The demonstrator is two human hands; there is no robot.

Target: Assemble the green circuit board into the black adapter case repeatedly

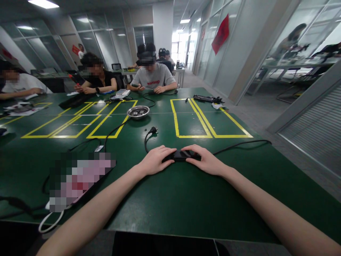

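A black power adapter brick [182, 155] lies on the green table [186, 199] in front of me. My left hand [156, 160] is curled over its left end and my right hand [204, 160] is curled over its right end, so both grip it. One black cable runs from the brick off to the right [239, 144]. Another black cable ends in a plug [153, 131] lying just beyond my left hand.
A metal bowl [137, 112] holding small parts sits farther back. Yellow tape rectangles [191, 121] mark the tabletop. A blurred flat device [80, 177] with cables lies at the left. Black tools [207, 98] rest at the far right. Several people sit at the far side.
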